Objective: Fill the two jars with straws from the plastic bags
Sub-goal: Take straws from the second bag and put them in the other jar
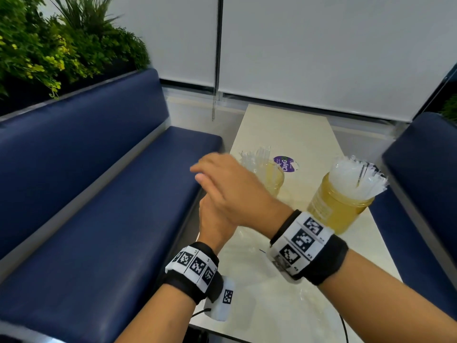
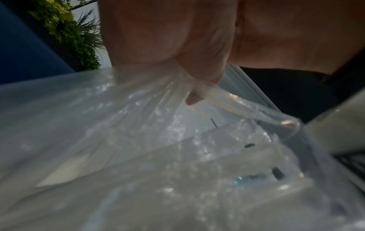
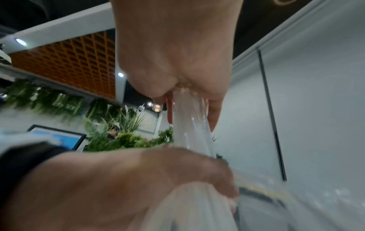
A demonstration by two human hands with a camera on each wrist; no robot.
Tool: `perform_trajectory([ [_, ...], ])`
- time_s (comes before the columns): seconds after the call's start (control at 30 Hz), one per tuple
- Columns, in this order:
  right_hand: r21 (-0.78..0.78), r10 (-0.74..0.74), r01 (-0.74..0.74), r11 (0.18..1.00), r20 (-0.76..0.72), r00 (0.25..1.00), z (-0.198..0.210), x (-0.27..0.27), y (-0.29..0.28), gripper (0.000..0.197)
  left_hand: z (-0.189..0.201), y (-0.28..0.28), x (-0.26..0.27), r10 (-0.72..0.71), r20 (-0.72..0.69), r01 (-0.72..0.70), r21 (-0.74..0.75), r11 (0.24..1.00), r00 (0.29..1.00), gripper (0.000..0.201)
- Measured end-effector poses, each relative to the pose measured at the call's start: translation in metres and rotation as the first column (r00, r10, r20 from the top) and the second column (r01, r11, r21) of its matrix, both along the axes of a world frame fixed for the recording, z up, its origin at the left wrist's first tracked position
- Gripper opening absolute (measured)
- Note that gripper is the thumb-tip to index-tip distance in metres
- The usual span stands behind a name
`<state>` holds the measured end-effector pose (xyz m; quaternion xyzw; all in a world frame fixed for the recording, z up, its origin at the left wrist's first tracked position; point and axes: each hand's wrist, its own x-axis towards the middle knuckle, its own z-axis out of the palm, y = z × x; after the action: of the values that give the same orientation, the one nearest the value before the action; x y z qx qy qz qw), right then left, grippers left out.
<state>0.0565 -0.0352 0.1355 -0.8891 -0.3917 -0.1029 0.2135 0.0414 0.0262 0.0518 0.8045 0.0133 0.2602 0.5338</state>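
A crinkled clear plastic bag (image 2: 138, 148) is gripped by the left hand (image 1: 215, 219) at its gathered neck. Thin translucent straws (image 3: 189, 121) are pinched by the right hand (image 1: 230, 186) just above. Two yellowish cylindrical jars (image 1: 338, 206), bristling with straws, stand beyond.

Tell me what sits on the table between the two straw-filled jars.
In the head view, a round purple sticker lies on the table between the far jar and the near jar; otherwise bare tabletop.

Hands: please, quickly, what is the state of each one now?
Left hand: closed, gripping the plastic bag.
Right hand: closed, pinching a bundle of straws.
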Motion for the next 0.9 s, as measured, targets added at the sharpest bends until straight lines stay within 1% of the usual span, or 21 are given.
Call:
perform_trajectory([
  [0.03,-0.02,0.014,-0.014,1.0,-0.021,1.0,-0.007,0.0,0.002,0.037,0.002,-0.003,-0.002,0.02,0.036,-0.017,-0.065,0.998,0.999,0.055],
  [0.07,-0.001,0.007,-0.007,1.0,-0.072,0.997,-0.011,0.0,0.002,0.037,0.001,-0.004,-0.003,0.025,0.045,-0.019,-0.12,0.993,0.999,0.058],
  [0.1,0.061,-0.006,0.015,0.998,-0.138,0.99,-0.012,0.0,0.001,0.04,0.0,-0.002,-0.005,0.013,0.017,-0.011,-0.138,0.99,1.0,0.055],
  [0.13,0.125,-0.038,0.058,0.99,-0.159,0.986,-0.011,0.001,-0.002,0.047,0.0,0.001,-0.004,0.031,-0.031,-0.035,-0.111,0.993,0.999,0.043],
  [0.17,0.159,-0.094,0.114,0.981,-0.124,0.988,-0.01,0.003,-0.005,0.056,0.0,0.004,0.0,0.037,-0.098,-0.044,-0.069,0.997,0.995,0.023],
  [0.2,0.146,-0.168,0.175,0.974,-0.056,0.984,-0.01,0.004,-0.007,0.063,-0.001,0.009,0.003,0.047,-0.153,-0.049,-0.012,0.999,0.987,0.006],
  [0.27,0.066,-0.277,0.276,0.959,0.017,0.961,-0.013,0.008,-0.008,0.063,-0.007,0.014,0.011,0.054,-0.142,-0.048,0.041,0.998,0.988,0.013],
  [0.3,0.036,-0.306,0.305,0.952,0.027,0.952,-0.017,0.01,-0.007,0.059,-0.007,0.014,0.013,0.041,-0.118,-0.038,0.028,0.999,0.992,0.015],
  [0.33,0.043,-0.317,0.315,0.948,0.027,0.948,-0.023,0.012,-0.005,0.052,-0.007,0.014,0.011,0.03,-0.108,-0.03,0.008,1.0,0.994,0.017],
  [0.43,0.158,-0.287,0.281,0.947,0.018,0.958,-0.033,0.018,-0.001,0.033,-0.01,0.013,0.009,0.002,-0.125,-0.012,-0.081,0.997,0.992,0.019],
  [0.5,0.162,-0.244,0.237,0.958,0.025,0.969,-0.032,0.023,-0.001,0.03,-0.012,0.015,0.01,-0.014,-0.154,0.0,-0.088,0.996,0.988,0.01],
  [0.57,0.204,-0.208,0.196,0.959,0.037,0.978,-0.023,0.026,-0.001,0.028,-0.013,0.018,0.009,-0.047,-0.161,0.028,-0.118,0.993,0.986,0.016],
  [0.63,0.258,-0.186,0.162,0.953,0.072,0.98,-0.009,0.029,-0.001,0.031,-0.014,0.019,0.007,-0.093,-0.161,0.053,-0.235,0.971,0.983,0.024],
  [0.67,0.271,-0.177,0.147,0.951,0.089,0.98,0.0,0.029,-0.001,0.033,-0.015,0.019,0.006,-0.091,-0.169,0.044,-0.264,0.964,0.981,0.025],
  [0.73,0.297,-0.168,0.125,0.947,0.122,0.978,0.019,0.031,-0.002,0.037,-0.017,0.019,0.006,-0.082,-0.189,0.032,-0.252,0.967,0.979,0.028],
  [0.83,0.359,-0.177,0.109,0.927,0.16,0.971,0.049,0.033,-0.009,0.044,-0.018,0.02,0.007,-0.105,-0.193,0.057,-0.242,0.969,0.976,0.034],
  [0.9,0.409,-0.165,0.083,0.909,0.168,0.972,0.067,0.035,-0.015,0.045,-0.018,0.022,0.007,-0.129,-0.209,0.077,-0.24,0.968,0.969,0.042],
])
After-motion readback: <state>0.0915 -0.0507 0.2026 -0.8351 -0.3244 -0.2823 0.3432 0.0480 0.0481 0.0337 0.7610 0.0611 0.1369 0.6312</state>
